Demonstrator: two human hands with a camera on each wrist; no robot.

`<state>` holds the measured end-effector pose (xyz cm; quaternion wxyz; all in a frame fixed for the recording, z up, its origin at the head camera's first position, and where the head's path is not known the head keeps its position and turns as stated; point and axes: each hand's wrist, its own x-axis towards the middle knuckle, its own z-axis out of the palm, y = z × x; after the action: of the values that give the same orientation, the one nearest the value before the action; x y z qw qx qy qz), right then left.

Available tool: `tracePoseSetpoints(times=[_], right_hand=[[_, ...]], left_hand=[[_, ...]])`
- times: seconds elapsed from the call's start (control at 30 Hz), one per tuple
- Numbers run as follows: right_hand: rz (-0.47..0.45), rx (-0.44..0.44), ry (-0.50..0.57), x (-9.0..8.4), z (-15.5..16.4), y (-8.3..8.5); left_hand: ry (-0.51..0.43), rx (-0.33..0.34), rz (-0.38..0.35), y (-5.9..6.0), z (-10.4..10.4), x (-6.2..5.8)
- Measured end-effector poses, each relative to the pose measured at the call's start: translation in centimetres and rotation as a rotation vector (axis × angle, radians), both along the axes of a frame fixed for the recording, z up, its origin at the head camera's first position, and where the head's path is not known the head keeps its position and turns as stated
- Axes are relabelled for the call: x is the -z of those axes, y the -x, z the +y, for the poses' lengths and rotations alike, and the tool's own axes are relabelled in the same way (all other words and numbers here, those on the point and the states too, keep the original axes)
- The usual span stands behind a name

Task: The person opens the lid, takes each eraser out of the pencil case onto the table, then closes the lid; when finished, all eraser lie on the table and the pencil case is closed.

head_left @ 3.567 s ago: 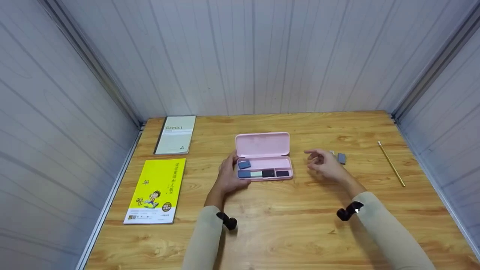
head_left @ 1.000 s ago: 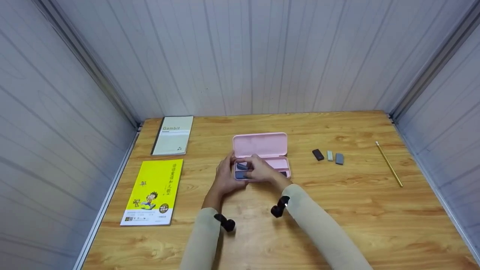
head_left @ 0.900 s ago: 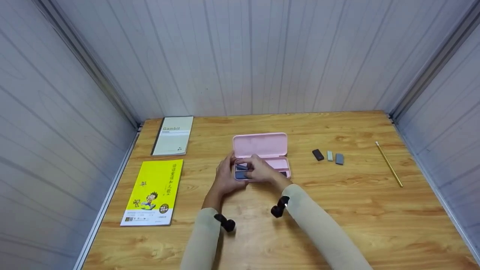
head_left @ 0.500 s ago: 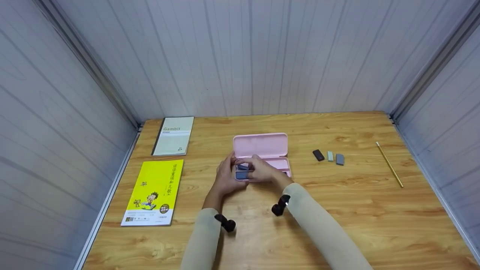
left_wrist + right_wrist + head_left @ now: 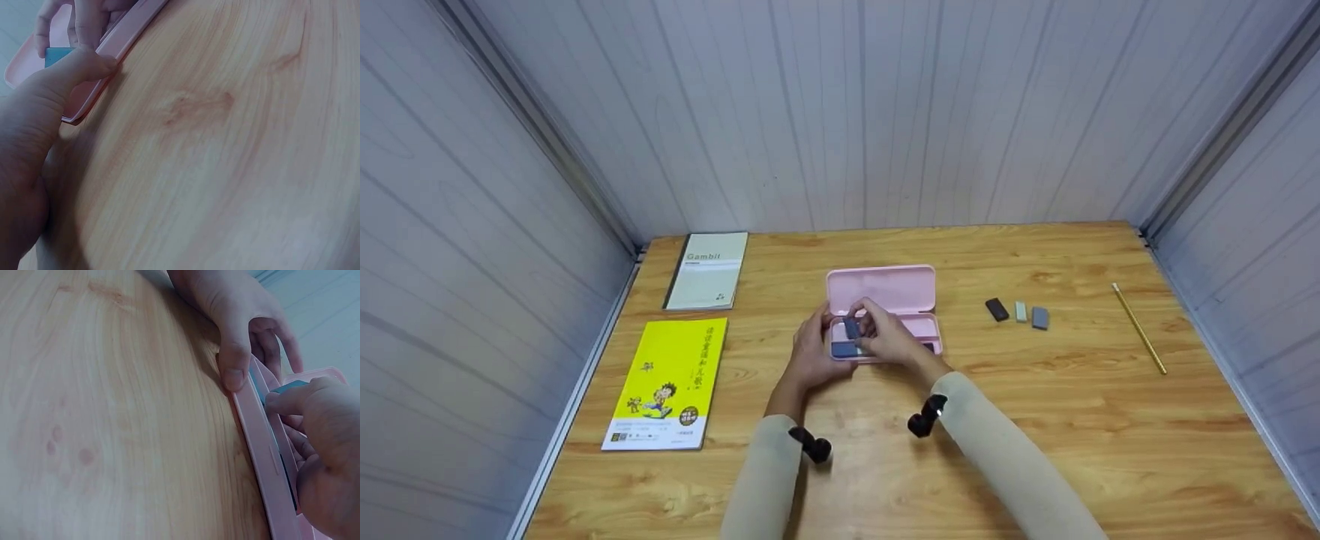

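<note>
A pink pencil case [image 5: 881, 289] lies open on the table, lid tipped back. My left hand [image 5: 814, 349] grips its left end, the thumb along the front wall in the right wrist view. Over the left of the back compartment, my right hand [image 5: 891, 339] pinches a blue-grey eraser [image 5: 851, 328] between thumb and fingers. The same eraser [image 5: 57, 55] shows as a teal block in the left wrist view. In the front compartment lies another blue-grey eraser [image 5: 844, 350]; the right hand hides most of the pieces beside it.
Right of the case lie a black eraser [image 5: 997, 309], a pale green one [image 5: 1020, 312] and a grey-blue one [image 5: 1039, 318]. A gold pencil [image 5: 1140, 330] lies further right. At left are a Gambit notebook [image 5: 706, 271] and a yellow book [image 5: 667, 382].
My right hand has come from the right of the table to the case. Within the last half second it has raised and turned the blue-grey eraser. The left hand stays put.
</note>
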<state>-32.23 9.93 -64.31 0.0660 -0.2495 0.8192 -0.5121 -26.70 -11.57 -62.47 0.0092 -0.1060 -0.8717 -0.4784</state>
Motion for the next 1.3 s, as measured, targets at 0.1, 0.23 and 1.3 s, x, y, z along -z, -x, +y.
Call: tracePoseSetpoints(times=[0.1,0.23,1.3], right_hand=[[-0.001,0.004,0.036,-1.8,0.0,-1.1],[-0.035,0.029,0.04,-4.4,0.0,-2.5],[-0.133,0.151,0.077,-6.8,8.7,-3.0]], left_hand=[[0.009,-0.001,-0.001,0.1,0.0,0.0],[0.006,0.012,0.0,0.1,0.0,0.1],[-0.005,-0.001,-0.028,0.0,0.0,0.1]])
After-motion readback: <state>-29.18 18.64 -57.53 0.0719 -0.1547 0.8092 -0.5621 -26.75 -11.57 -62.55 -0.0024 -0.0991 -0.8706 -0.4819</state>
